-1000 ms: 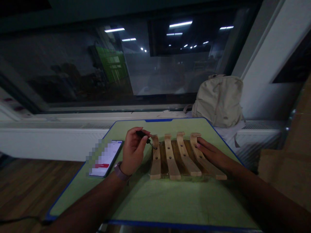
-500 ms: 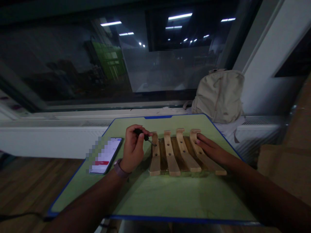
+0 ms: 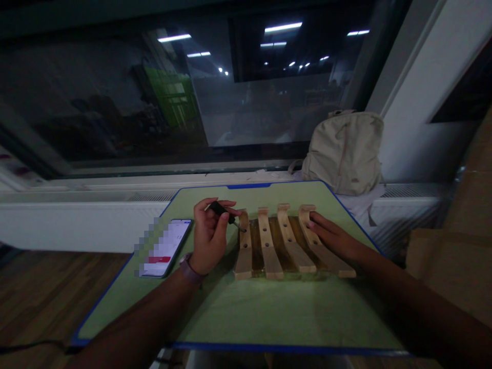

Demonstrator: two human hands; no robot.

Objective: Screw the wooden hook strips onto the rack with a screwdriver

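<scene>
This looks like a workshop or maker space: a slatted wooden piece (image 3: 272,259) lies on a green cutting mat (image 3: 269,312) above a white radiator (image 3: 77,225), and a wide window (image 3: 96,102) faces a dim hall with strip lights (image 3: 282,27).

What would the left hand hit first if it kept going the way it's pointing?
Its screwdriver tip would meet the leftmost wooden slat first, near the top hole, though depth is unclear.
</scene>
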